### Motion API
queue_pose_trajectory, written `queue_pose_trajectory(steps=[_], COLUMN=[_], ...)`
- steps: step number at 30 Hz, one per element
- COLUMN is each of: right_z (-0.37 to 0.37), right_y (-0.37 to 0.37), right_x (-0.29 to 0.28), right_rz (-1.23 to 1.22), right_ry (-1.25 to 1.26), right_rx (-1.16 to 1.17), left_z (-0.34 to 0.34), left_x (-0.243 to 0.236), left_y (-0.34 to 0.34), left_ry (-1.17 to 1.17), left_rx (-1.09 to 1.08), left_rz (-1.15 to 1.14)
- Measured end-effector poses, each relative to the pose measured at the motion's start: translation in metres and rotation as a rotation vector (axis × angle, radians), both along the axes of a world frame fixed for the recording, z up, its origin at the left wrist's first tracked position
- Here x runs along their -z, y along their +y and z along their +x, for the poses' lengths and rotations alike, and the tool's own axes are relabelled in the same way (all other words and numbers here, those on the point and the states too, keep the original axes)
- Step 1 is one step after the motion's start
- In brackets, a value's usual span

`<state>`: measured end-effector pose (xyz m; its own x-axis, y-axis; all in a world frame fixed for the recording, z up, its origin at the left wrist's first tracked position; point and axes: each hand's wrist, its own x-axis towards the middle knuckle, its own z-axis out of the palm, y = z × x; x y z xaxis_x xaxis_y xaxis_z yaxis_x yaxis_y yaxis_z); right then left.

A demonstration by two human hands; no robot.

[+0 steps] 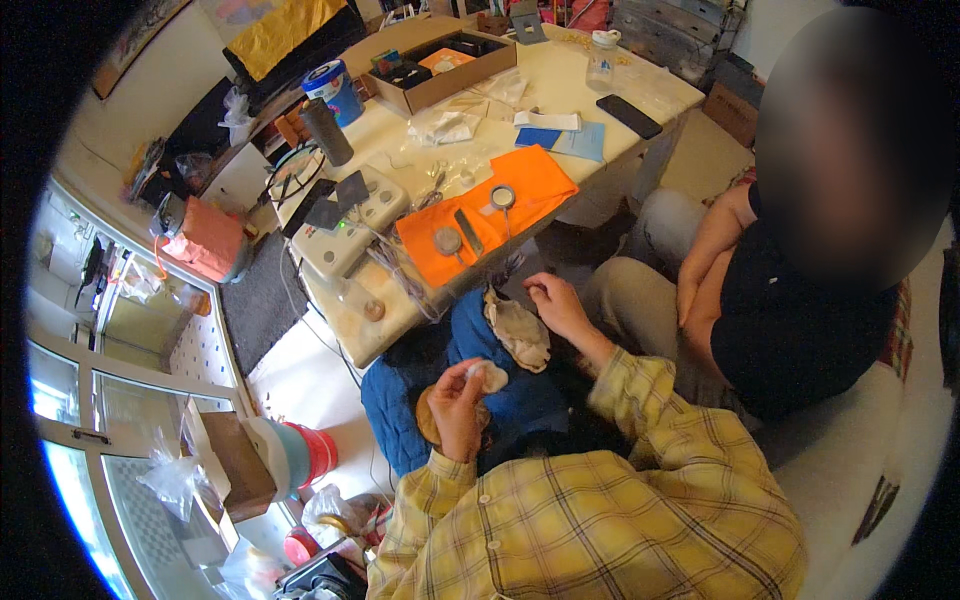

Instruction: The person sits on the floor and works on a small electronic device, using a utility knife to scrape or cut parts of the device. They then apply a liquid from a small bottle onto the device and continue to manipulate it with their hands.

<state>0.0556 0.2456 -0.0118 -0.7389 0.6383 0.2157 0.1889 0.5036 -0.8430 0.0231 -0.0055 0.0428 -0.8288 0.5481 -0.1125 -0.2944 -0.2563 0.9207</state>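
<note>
My left hand (460,408) pinches a small white wad (488,376) above my lap, where dark blue quilted fabric (395,410) lies. A round tan object (435,418) is partly hidden behind that hand. My right hand (555,308) is raised near the table's front edge, fingertips together; what they hold, if anything, is too small to make out. Just left of it, a crumpled cream cloth or pouch (518,332) rests on the blue fabric.
The cream table (670,90) holds an orange cloth (540,170) with small metal devices, a white control box (335,245) with cables, a phone (628,115) and an open carton (440,95). A person (780,340) sits close on my right. Buckets (310,450) stand at lower left.
</note>
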Motion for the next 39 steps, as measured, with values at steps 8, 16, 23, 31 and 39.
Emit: queue_pose_trajectory(steps=[8, 16, 23, 31, 39], right_z=[-0.033, 0.011, 0.017, 0.024, 0.023], right_y=[0.064, -0.077, -0.089, -0.089, -0.087], right_x=[-0.054, -0.098, -0.098, -0.106, -0.109], right_rz=[-0.199, -0.999, -0.912, -1.012, -0.992], right_ry=[0.335, 0.104, 0.084, 0.153, 0.064], right_rx=[0.141, -0.430, -0.420, -0.313, -0.373], left_z=[-0.019, -0.039, -0.025, -0.019, -0.020], left_x=[-0.016, -0.039, -0.044, -0.027, -0.029], left_y=[0.002, 0.021, 0.018, 0.019, 0.026], left_ry=[0.022, -0.044, -0.006, -0.018, 0.109], left_rx=[-0.028, -0.129, -0.120, -0.091, -0.019], left_rz=[-0.120, 0.028, -0.008, 0.083, -0.008])
